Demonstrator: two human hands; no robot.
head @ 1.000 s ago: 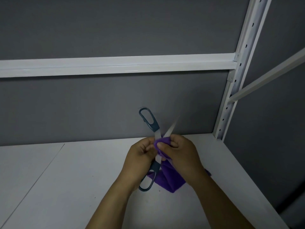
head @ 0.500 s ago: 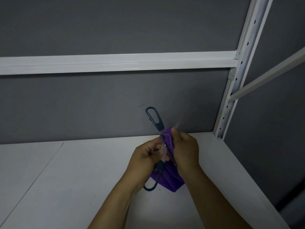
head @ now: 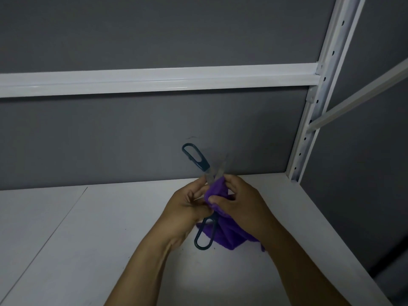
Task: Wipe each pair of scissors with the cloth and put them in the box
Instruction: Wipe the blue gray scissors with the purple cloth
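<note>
White shelf [head: 88, 239] against a grey wall, and above its back right corner the right hand [head: 240, 204] pinches the purple cloth [head: 229, 237] round a blade. The left hand [head: 187, 208] pinches the open scissors [head: 203, 164] near the pivot. Looks like mid-wipe to me; the next move needs the box, which isn't in view.

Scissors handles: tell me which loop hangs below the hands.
The lower loop of the scissors, beside the purple cloth under the left hand; the other loop sticks up before the wall.

left hand [head: 187, 208] and right hand [head: 241, 205] bare — forearms [head: 150, 261] bare too.
</note>
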